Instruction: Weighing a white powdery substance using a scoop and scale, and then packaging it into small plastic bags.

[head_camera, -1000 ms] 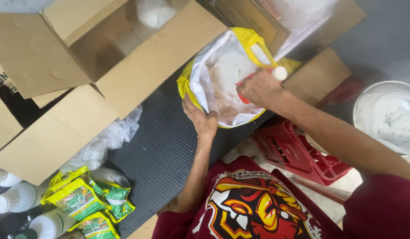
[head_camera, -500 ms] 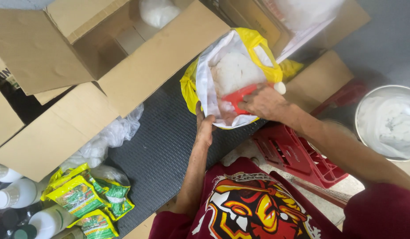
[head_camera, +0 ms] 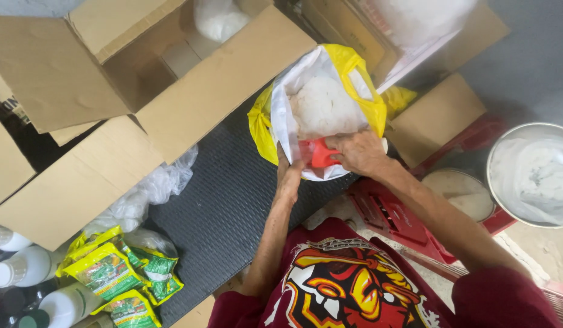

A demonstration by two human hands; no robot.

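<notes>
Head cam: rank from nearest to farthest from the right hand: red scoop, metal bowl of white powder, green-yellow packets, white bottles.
From the right hand:
1. Red scoop: gripped in it, inside the yellow bag's mouth.
2. Metal bowl of white powder: at the right edge of the view.
3. Green-yellow packets: on the floor, lower left.
4. White bottles: far left edge, just beyond the packets.

Sack [head_camera: 321, 109] at centre, powder in it; scoop [head_camera: 321, 153] inside near edge, btwn left hand [head_camera: 288, 176] & right hand [head_camera: 357, 152]. Open box [head_camera: 147, 79] to left. Packets [head_camera: 120, 279] & bottles [head_camera: 26, 273] bottom left. Bowl [head_camera: 533, 173] far right.
</notes>
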